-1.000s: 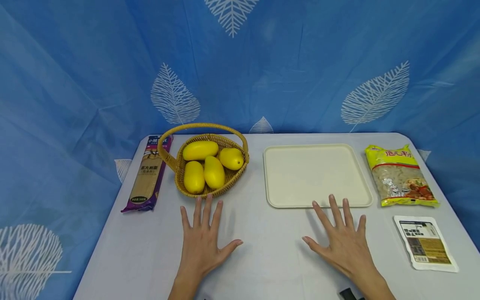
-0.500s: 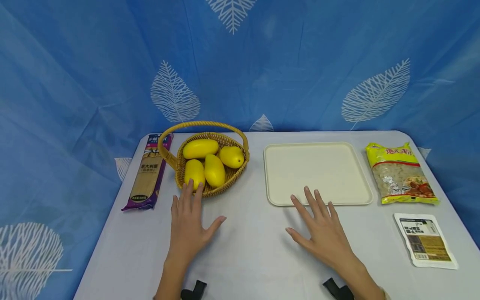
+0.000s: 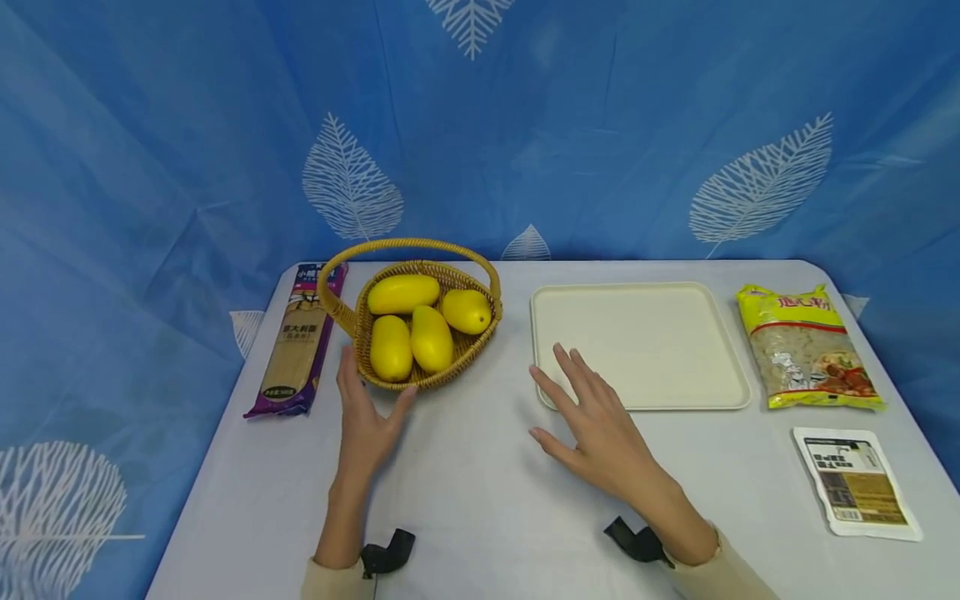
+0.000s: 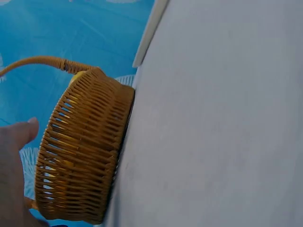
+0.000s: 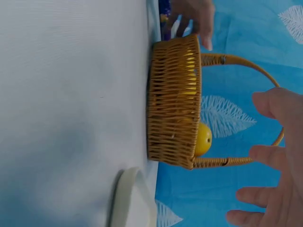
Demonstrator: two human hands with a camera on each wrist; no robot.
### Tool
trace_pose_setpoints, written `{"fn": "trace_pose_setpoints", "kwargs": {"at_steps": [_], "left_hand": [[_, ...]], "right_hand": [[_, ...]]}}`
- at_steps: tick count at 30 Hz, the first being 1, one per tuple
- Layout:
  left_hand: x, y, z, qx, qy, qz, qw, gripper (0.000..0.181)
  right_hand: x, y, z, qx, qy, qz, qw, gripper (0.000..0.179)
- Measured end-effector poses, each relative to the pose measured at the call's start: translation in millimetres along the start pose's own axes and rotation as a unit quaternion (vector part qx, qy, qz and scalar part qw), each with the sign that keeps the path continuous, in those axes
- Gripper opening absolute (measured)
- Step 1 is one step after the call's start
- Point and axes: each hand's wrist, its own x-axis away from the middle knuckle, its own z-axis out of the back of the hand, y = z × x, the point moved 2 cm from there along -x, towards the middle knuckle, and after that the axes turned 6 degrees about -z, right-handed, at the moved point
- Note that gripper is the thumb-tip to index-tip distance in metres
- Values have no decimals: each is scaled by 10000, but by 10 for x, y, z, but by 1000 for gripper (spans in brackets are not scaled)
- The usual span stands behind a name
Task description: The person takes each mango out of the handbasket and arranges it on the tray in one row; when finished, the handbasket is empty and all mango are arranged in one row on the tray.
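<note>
A wicker basket (image 3: 472, 360) with an arched handle (image 3: 408, 243) holds several yellow mangoes (image 3: 432, 340). At its front left corner is my left hand (image 3: 365, 429), thumb spread from the fingers, with the fingertips partly hidden beside the basket wall. The left wrist view has the thumb (image 4: 29, 130) just short of the rim. My right hand (image 3: 600, 433) hovers with fingers spread, overlapping the near left corner of a cream tray (image 3: 637, 346) in the head view; nothing is in its grasp. In the right wrist view its fingers (image 5: 258, 196) point toward the basket's handle side.
A purple pack of dried noodles (image 3: 295, 350) lies left of the basket. Right of the tray are a yellow noodle bag (image 3: 810, 350) and a flat white food pouch (image 3: 857, 483). A white cloth covers the table (image 3: 480, 517); a blue leaf-print curtain (image 3: 600, 125) hangs behind.
My left hand has moved left and forward to the basket's side, its fingers drawn together. My right hand has shifted left and turned toward the basket. The basket and tray have stayed put.
</note>
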Motion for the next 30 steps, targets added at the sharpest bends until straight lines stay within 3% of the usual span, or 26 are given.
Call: {"fn": "trace_pose_setpoints", "kwargs": {"at_steps": [4, 11, 14, 30], "left_hand": [[9, -66, -51, 510, 147, 69, 9986, 100], [-1, 170, 6, 1477, 145, 421, 9880, 87], [3, 131, -8, 1659, 173, 347, 9854, 86], [23, 85, -23, 1816, 352, 88, 9827, 82]], "right_hand": [[-124, -52, -9, -354, 73, 124, 9993, 73], [-363, -138, -23, -805, 45, 326, 9962, 70], [-474, -191, -26, -1046, -30, 420, 9936, 67], [-1054, -381, -174, -2123, -433, 727, 9735, 59]]}}
